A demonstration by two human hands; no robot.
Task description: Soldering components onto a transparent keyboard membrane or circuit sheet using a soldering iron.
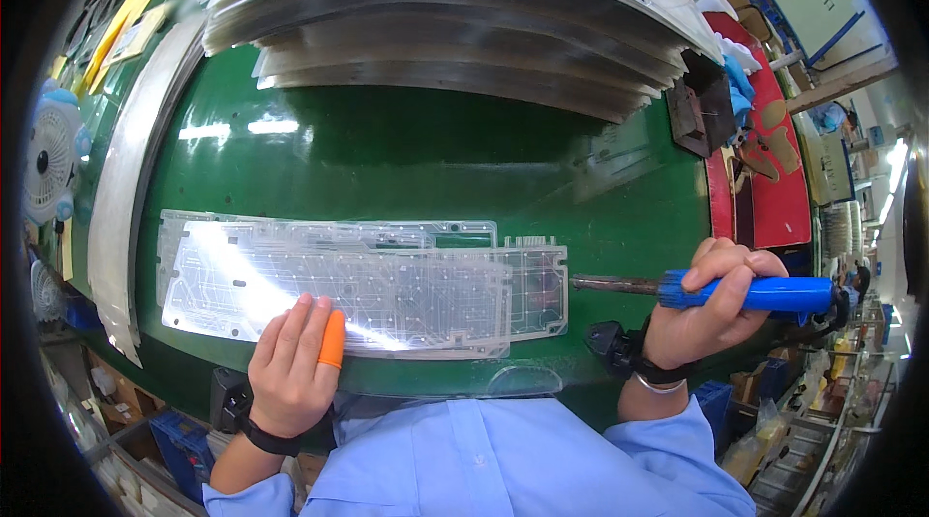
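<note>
Through the headcam I've got my left hand [292, 362] with fingers close together, flat on the sheets [435, 294], and my right hand [706, 309] pinching the iron [774, 294], tip just right of the sheets. I'd press evenly and steady that tip. Count: two hands, one iron, one orange finger cover [331, 341], at least two overlapping sheets on one green bench [387, 168], several plates [464, 33] beyond the sheets.
</note>
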